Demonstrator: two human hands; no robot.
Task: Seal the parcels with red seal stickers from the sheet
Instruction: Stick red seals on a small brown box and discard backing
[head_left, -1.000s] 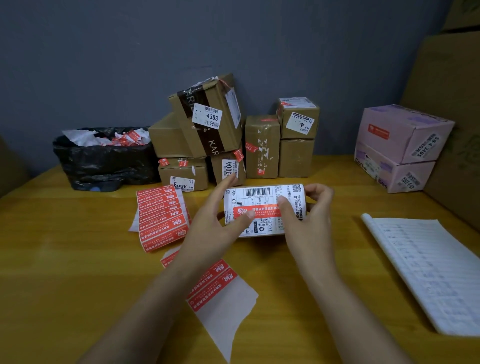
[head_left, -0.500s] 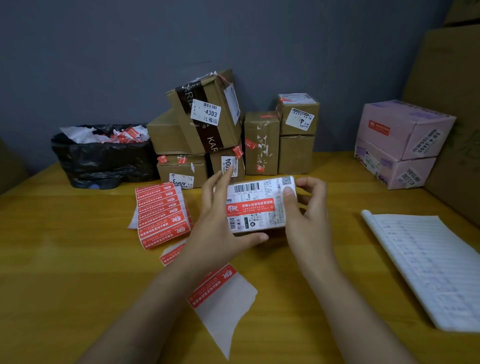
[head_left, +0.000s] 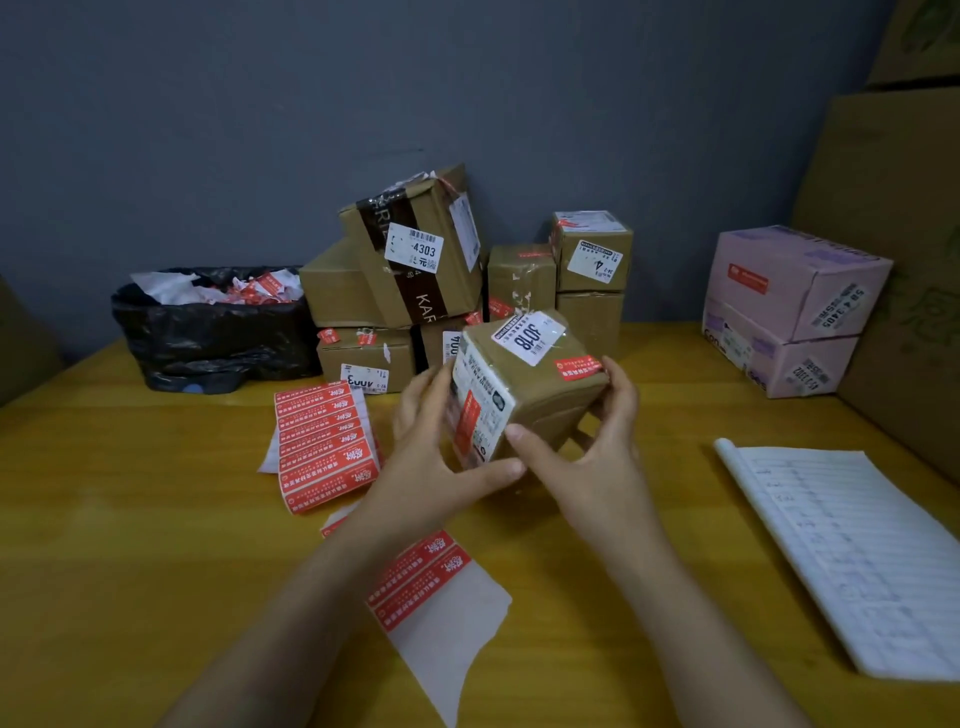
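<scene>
parcel (head_left: 540, 395) tilted, 3018 label up, corner toward camera | left hand (head_left: 436, 467) grips left face | right hand (head_left: 597, 457) grips right face

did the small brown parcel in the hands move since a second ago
Yes. The small brown cardboard parcel has turned, its white label now facing left, and risen against the stack of brown boxes behind, now overlapping them.

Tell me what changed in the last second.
The parcel was turned in both hands: its white label with the red sticker, facing up before, now faces left, and a brown side with another red sticker is on top. The left hand and right hand still grip it. The sheets, stacked boxes and notebook stayed put.
</scene>
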